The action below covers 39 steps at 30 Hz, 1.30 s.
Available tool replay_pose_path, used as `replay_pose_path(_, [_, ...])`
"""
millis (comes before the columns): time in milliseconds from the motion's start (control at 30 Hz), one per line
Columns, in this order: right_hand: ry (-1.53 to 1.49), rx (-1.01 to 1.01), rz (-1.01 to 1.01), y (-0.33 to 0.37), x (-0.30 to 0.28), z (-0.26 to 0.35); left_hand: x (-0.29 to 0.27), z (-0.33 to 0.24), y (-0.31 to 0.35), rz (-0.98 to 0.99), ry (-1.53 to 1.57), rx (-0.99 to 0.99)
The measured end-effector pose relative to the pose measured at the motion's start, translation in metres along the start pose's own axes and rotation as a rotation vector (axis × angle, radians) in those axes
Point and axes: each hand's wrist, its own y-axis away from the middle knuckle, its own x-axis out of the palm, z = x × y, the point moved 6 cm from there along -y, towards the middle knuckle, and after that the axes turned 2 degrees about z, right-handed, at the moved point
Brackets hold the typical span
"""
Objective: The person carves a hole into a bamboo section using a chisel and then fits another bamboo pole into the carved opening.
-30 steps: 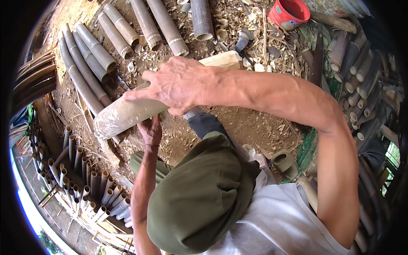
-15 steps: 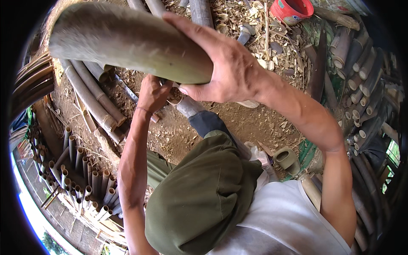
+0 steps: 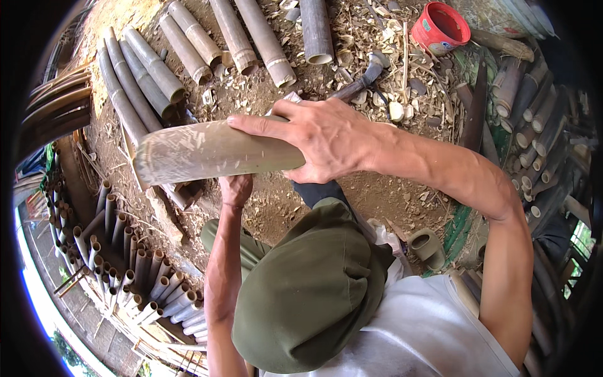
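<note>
The tube's (image 3: 201, 151) right end was gripped between the thumb and fingers of the right hand (image 3: 323, 138). The left hand (image 3: 236, 188) was partly covered by the tube; whether its fingers were closed could not be told. The tube was held left of the frame's centre. Poles (image 3: 156, 66) were laid at upper left, a red bucket (image 3: 429, 39) at upper right.

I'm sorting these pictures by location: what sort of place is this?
Likely a bamboo-working yard or workshop: cut bamboo tubes lie in rows on the dirt ground, pale chips are strewn about, and upright tubes stand bunched at the left.
</note>
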Motion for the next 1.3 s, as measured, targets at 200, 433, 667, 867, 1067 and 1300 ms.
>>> replay_pose_path(200, [-0.278, 0.161, -0.078, 0.024, 0.044, -0.015, 0.017, -0.016, 0.000, -0.313, 1.165, -0.639])
replay_pose_path(433, [-0.202, 0.542, -0.098, 0.190, 0.166, -0.097, -0.067, 0.040, -0.012, -0.500, 1.383, -0.628])
replay_pose_path(667, [-0.101, 0.418, -0.623, -0.025, 0.132, -0.124, 0.022, 0.133, 0.118, 0.151, 0.316, -1.176])
replay_pose_path(867, [-0.258, 0.619, -0.442, -0.215, 0.134, -0.178, 0.092, 0.069, 0.187, 0.327, 0.305, -1.354])
replay_pose_path(1067, [-0.459, 0.857, -0.337, -0.242, 0.135, -0.207, 0.056, 0.047, 0.147, 0.036, 0.444, -1.166])
replay_pose_path(1300, [-1.712, 0.090, -0.217, -0.106, 0.126, -0.057, -0.029, 0.076, 0.048, -0.237, 1.510, -1.004])
